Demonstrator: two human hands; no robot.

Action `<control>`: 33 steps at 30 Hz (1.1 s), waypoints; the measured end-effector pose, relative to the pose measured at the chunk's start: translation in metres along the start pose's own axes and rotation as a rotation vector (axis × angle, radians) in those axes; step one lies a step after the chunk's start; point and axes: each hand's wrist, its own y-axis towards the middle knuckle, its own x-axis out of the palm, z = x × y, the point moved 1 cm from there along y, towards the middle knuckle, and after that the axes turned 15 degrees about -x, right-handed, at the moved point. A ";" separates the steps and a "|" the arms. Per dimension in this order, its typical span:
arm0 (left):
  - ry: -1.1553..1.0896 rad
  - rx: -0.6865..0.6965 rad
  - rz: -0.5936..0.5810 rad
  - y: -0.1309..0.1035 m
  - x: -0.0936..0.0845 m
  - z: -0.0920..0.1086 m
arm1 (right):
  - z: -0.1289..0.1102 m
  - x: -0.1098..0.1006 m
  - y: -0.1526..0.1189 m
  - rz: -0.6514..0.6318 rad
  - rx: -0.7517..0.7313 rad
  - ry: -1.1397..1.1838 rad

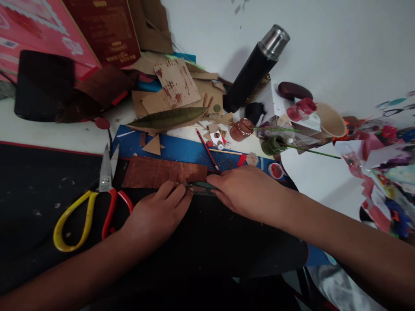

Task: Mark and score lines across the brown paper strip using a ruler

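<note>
A strip of brown-painted cardboard (162,170) lies on the black mat, near its far edge. My left hand (158,211) is closed, with curled fingertips pressing on the strip's near edge. My right hand (248,192) grips a slim green craft knife (202,185), its thin tip pointing left toward my left fingertips. Under the knife a clear, narrow strip (205,192) shows in part; its kind cannot be made out. Large scissors (105,185) with one yellow and one red handle lie spread beside my left hand, blades pointing away.
Beyond the strip, a blue board (184,147) carries cardboard scraps, a red pencil (207,149) and a long green leaf shape (171,117). Paint jars (241,129) with brushes and a black thermos (253,71) stand behind. White paper (324,177) lies at right, a dark speaker-like box (43,84) at left.
</note>
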 end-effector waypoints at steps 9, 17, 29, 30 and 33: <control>0.019 0.009 -0.012 -0.002 0.000 0.000 | -0.010 -0.007 0.006 -0.017 -0.054 -0.124; 0.034 -0.014 -0.049 -0.003 0.002 0.001 | 0.000 -0.001 -0.001 -0.009 -0.069 -0.106; 0.025 0.000 -0.034 -0.004 0.003 -0.001 | 0.001 0.002 -0.006 -0.015 -0.061 -0.084; 0.023 0.002 -0.033 -0.004 0.003 -0.001 | 0.001 0.002 -0.007 -0.012 -0.060 -0.081; 0.018 0.003 -0.027 -0.004 0.004 -0.001 | 0.001 0.002 -0.009 -0.020 -0.049 -0.076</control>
